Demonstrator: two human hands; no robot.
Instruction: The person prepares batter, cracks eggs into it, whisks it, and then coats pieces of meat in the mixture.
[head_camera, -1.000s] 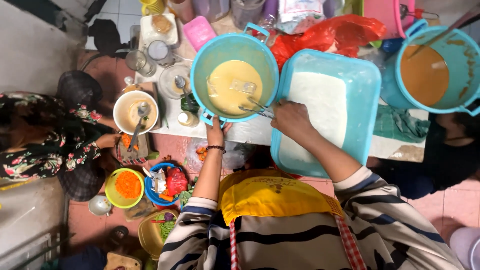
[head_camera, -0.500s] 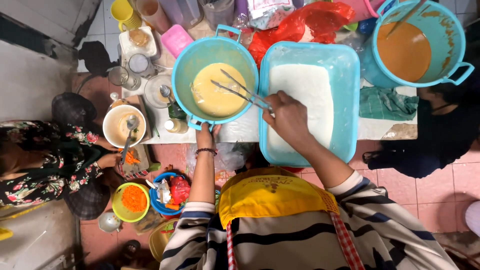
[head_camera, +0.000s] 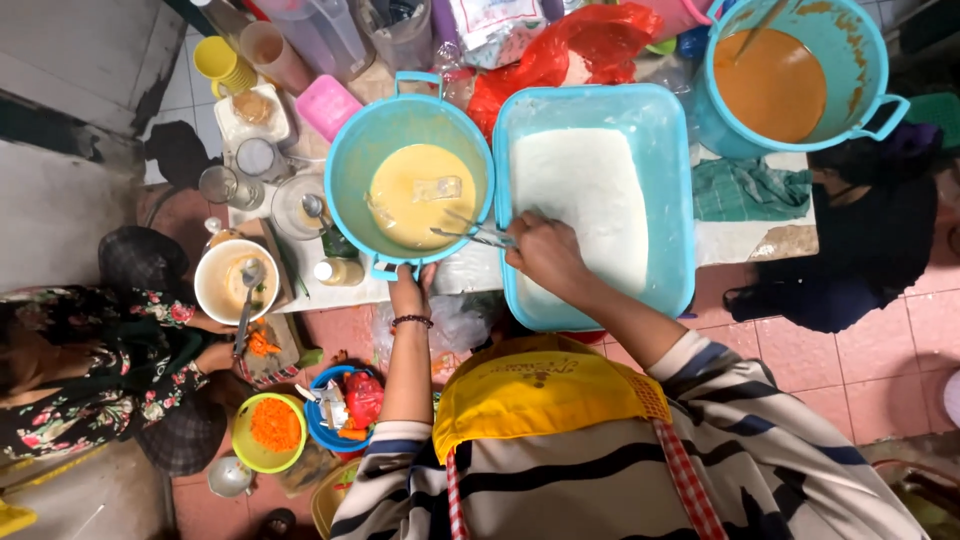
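My left hand (head_camera: 408, 292) grips the near handle of a round blue basin (head_camera: 350, 175) that holds yellow batter (head_camera: 420, 195). My right hand (head_camera: 545, 255) is closed on metal tongs (head_camera: 470, 235) whose tips reach into the batter, where a pale flat piece floats. The right hand hovers over the near left corner of a rectangular blue tub (head_camera: 670, 200) filled with white flour (head_camera: 585, 200). I wear a striped top and a yellow apron.
A second blue basin (head_camera: 880, 110) with orange batter sits at the far right. A person in a floral top sits at left by a white bowl (head_camera: 230, 280), a yellow bowl of shredded carrot (head_camera: 270, 425) and cups. Red plastic bags and a green cloth (head_camera: 745, 190) lie on the table.
The tongs have swung down from across the batter to its near right edge. My right hand has drawn slightly toward me. The left hand keeps its hold on the basin handle.
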